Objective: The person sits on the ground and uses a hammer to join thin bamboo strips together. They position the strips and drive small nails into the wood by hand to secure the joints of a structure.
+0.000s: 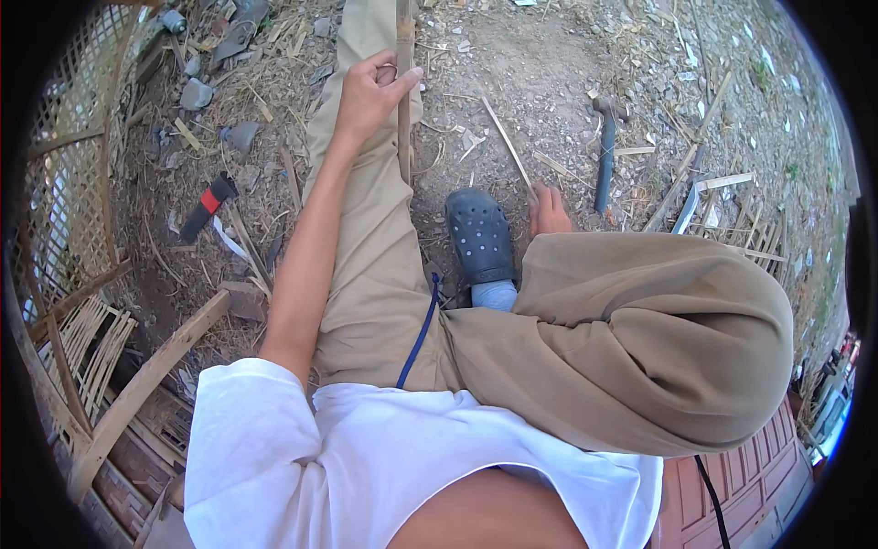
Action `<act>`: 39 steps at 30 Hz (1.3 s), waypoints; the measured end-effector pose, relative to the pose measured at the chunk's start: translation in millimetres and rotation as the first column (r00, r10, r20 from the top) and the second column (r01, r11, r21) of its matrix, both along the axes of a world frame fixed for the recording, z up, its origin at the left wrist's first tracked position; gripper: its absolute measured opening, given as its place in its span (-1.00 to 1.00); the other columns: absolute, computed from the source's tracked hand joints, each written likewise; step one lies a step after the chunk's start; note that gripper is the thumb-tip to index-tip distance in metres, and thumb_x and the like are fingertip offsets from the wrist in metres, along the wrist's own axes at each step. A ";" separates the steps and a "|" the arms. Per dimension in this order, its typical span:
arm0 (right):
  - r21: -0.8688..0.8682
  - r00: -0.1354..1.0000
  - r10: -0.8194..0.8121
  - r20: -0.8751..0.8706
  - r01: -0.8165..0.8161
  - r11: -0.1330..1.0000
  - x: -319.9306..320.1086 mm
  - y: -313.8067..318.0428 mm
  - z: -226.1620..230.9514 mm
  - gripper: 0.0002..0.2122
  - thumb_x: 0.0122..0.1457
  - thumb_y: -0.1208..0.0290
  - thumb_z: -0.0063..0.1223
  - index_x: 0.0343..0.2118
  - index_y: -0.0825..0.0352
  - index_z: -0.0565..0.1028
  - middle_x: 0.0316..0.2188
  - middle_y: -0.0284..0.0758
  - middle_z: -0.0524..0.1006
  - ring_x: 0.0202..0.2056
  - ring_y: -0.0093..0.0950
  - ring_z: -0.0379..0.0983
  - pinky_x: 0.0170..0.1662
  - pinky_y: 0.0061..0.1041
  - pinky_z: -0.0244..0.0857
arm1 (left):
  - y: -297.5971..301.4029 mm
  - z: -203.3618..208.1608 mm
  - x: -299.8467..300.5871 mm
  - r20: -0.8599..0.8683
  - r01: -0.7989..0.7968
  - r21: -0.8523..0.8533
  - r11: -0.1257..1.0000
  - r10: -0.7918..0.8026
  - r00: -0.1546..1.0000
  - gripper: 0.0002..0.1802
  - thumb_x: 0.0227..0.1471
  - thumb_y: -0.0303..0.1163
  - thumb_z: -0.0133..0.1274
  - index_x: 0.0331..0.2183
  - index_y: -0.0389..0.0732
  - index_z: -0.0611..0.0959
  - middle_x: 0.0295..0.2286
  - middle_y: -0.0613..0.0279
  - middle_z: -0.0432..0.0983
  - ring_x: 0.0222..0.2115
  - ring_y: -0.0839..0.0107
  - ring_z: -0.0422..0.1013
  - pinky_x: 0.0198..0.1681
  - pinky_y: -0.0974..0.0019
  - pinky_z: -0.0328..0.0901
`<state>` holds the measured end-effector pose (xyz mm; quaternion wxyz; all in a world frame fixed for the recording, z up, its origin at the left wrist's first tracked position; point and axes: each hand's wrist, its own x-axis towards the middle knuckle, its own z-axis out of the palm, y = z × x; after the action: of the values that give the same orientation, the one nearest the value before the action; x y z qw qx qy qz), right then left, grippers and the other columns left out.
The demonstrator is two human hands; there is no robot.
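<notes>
My left hand (373, 99) is closed at the long, narrow wooden strip (404, 137), with the thumb laid across it. The strip runs lengthwise along my outstretched left leg, and its far end leaves the view. Low over the ground, my right hand (550, 212) has its fingers closed at the near end of a thin pale stick (505, 139). Part of this hand and its forearm are hidden behind my bent right knee. A hammer (605, 156) with a blue-grey handle lies on the dirt to the right of the stick.
My dark clog (480, 236) stands between the hands. On the left are a black-and-red object (208, 207), a wooden beam (151, 384) and a woven lattice panel (78, 137). Slats (727, 180) and scraps litter the right, with a reddish panelled board (732, 480) at lower right.
</notes>
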<state>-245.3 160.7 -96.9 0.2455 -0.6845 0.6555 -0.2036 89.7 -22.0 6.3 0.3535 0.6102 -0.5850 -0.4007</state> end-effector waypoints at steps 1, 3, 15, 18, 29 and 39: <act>0.013 0.999 0.038 -0.025 -0.037 0.999 0.1 0.9 -3.0 -0.68 0.35 0.47 0.03 0.14 0.22 0.39 -0.02 -0.07 0.46 -0.14 0.09 0.51 -0.15 -0.03 0.44 | 5.6 2.4 5.7 -0.012 -0.017 -0.035 0.999 0.016 1.000 -0.69 0.07 -0.28 0.37 -0.30 -0.34 0.70 -0.66 0.54 0.19 -0.60 0.70 0.07 -0.54 0.41 0.03; 0.024 0.996 0.069 -0.053 -0.068 0.997 -3.6 2.8 -15.6 -0.65 0.34 0.47 0.02 0.17 0.19 0.37 -0.01 -0.08 0.44 -0.13 0.09 0.50 -0.16 -0.02 0.44 | 12.4 1.2 4.3 -0.028 -0.028 -0.073 0.997 0.026 0.999 -0.67 0.07 -0.27 0.38 -0.31 -0.36 0.69 -0.65 0.57 0.17 -0.60 0.71 0.03 -0.55 0.41 -0.02; 0.085 0.980 0.061 -0.189 -0.046 0.995 -32.6 -1.3 2.6 -0.67 0.32 0.59 -0.12 0.13 0.30 0.37 -0.09 -0.03 0.42 -0.14 0.12 0.48 -0.14 0.03 0.40 | -0.5 -25.0 -30.4 -0.280 -0.017 -0.133 0.991 -0.021 0.960 -0.78 0.14 -0.34 0.33 -0.39 -0.29 0.68 -0.65 0.63 0.19 -0.60 0.75 0.02 -0.55 0.45 -0.05; 0.093 0.980 0.030 -0.199 -0.012 0.996 -12.9 -18.4 -2.6 -0.67 0.34 0.61 -0.21 0.14 0.29 0.38 -0.02 0.01 0.44 -0.07 0.15 0.47 -0.09 0.04 0.40 | 4.0 -17.2 -5.2 -0.236 -0.052 -0.142 0.988 0.017 0.971 -0.79 0.14 -0.36 0.33 -0.40 -0.29 0.69 -0.64 0.63 0.19 -0.60 0.74 0.03 -0.54 0.45 -0.04; 0.030 0.950 -0.060 -0.305 0.072 0.997 -33.8 -37.0 10.1 -0.70 0.34 0.59 -0.21 0.11 0.27 0.38 -0.04 -0.02 0.46 -0.10 0.16 0.49 -0.14 0.10 0.39 | 2.7 -22.1 -12.5 -0.246 -0.031 -0.121 0.992 0.000 0.969 -0.78 0.13 -0.36 0.33 -0.40 -0.31 0.68 -0.63 0.61 0.23 -0.58 0.73 0.08 -0.52 0.46 0.01; 0.059 0.957 -0.032 -0.289 0.052 0.997 -34.4 -49.8 19.2 -0.61 0.32 0.62 -0.24 0.18 0.23 0.36 0.06 -0.04 0.46 -0.03 0.13 0.49 -0.04 0.03 0.38 | 5.1 -9.4 -3.8 -0.158 -0.045 -0.112 0.993 0.027 0.987 -0.75 0.11 -0.33 0.35 -0.44 -0.28 0.65 -0.66 0.61 0.14 -0.60 0.71 0.02 -0.54 0.44 -0.02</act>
<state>-279.7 110.9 -77.8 0.1658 -0.6843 0.7050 -0.0853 85.9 -16.9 -3.1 0.4400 0.5660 -0.5666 -0.4062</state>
